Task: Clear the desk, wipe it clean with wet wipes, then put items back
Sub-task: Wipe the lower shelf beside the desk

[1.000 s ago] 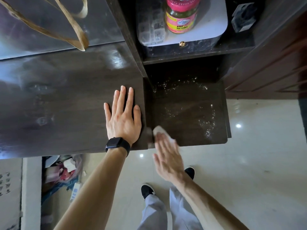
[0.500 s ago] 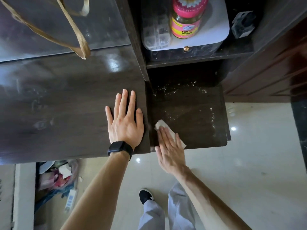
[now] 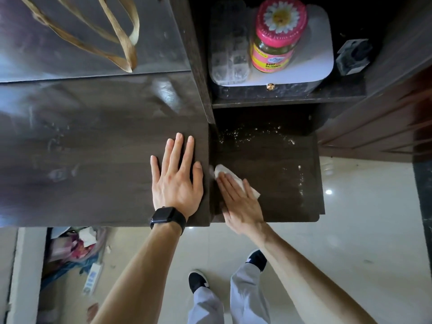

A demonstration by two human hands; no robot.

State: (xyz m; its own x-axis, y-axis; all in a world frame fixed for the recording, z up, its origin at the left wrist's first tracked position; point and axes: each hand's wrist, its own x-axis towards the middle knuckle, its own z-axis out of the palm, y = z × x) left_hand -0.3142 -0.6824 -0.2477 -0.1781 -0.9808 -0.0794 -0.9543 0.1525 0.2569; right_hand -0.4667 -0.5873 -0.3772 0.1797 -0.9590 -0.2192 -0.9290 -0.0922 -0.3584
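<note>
The dark wooden desk top (image 3: 93, 160) fills the left half of the view. My left hand (image 3: 175, 181), with a black watch on the wrist, lies flat on it near its right edge. A lower dark shelf (image 3: 275, 174) sits to the right, with pale crumbs and dust along its back and right side. My right hand (image 3: 238, 197) presses a white wet wipe (image 3: 224, 170) flat against the shelf's left part, fingers straight. Most of the wipe is hidden under my fingers.
On an upper shelf stand a pink-lidded jar (image 3: 278, 36), a clear compartment box (image 3: 229, 52) and a white box (image 3: 320, 50), with a small dark object (image 3: 353, 56) to the right. Tan bag straps (image 3: 121, 38) hang at top left. Clutter (image 3: 74, 249) lies on the floor under the desk.
My right hand has slid the wipe forward from the shelf's front edge onto its left part. My left hand has stayed flat on the desk.
</note>
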